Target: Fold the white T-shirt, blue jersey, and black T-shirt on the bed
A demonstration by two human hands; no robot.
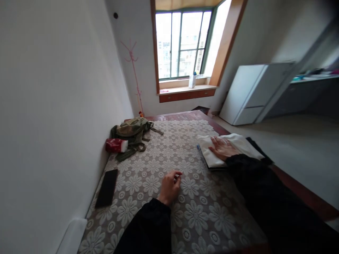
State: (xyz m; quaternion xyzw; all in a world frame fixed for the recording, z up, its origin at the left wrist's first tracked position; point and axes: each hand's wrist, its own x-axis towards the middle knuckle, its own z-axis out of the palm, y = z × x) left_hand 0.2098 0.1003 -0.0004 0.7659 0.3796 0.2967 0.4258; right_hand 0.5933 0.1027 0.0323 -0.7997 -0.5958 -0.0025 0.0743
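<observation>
My right hand lies flat, fingers stretched out, on a folded white cloth. Darker fabric shows beneath the cloth's near edge, and a black piece sticks out at its right side. Over the middle of the flower-patterned tablecloth, my left hand is loosely curled with its fingers closed; I see nothing in it. To the left of that hand lies a black phone, apart from it.
Against the left wall rest an olive-green backpack and a red tissue pack. A white object stands at the lower left. Beyond the table are a pink coat stand, a window and a white fridge.
</observation>
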